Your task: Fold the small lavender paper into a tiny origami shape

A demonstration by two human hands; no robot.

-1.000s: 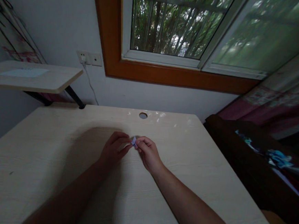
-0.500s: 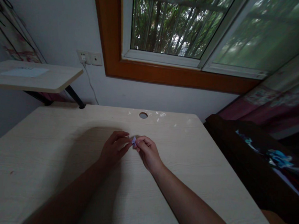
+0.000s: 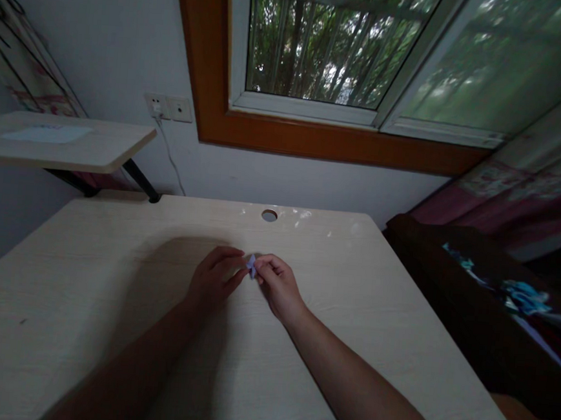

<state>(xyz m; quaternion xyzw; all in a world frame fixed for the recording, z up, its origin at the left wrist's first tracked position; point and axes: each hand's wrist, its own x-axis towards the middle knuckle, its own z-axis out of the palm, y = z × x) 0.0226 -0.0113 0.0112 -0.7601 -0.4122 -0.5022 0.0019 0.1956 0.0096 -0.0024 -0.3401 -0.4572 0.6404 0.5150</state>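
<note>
A small lilac piece with pointed tips (image 3: 251,266), seemingly folded paper, is held between my two hands over the middle of the wooden desk (image 3: 350,306). My right hand (image 3: 278,283) pinches it from the right with thumb and index finger. From the left, the thumb and fingertips of my left hand (image 3: 214,277) close on its other side, the index finger arched above. Fingertips cover part of the piece, so its full shape is hidden.
A raised shelf (image 3: 120,152) with a paper sheet (image 3: 48,133) stands at the back left. A round cable hole (image 3: 269,215) lies near the desk's back edge. On the right, crumpled blue material (image 3: 526,298) rests on a dark brown surface (image 3: 448,301).
The lilac piece has turned slightly between the fingertips, and my left fingers have shifted a little. Both arms stay where they were.
</note>
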